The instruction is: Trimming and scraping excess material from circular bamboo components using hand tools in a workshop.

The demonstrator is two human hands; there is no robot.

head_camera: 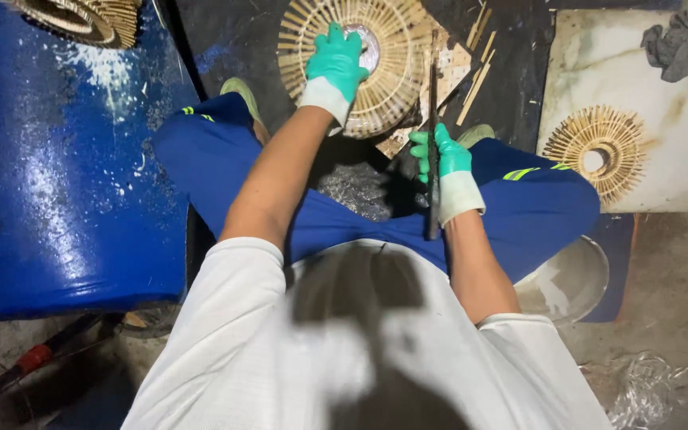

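Observation:
My left hand [334, 62], in a green glove with a white cuff, rests on a round frame of radiating bamboo slats [392, 95] that lies on the dark floor between my feet. The glove's fingers reach the frame's shiny centre hole. My right hand [442, 158], gloved the same way, grips a long dark blade [433, 95] that runs from my lap up over the frame's right side. I sit with knees apart in blue trousers and a white shirt.
A blue drum [57, 183] lies at the left with another slat frame [93, 17] above it. A third frame [595, 151] lies on a stained white board [678, 119] at the right, beside a grey rag [674, 44]. Loose bamboo sticks [478, 68] lie nearby. A metal bowl [571, 279] sits by my right thigh.

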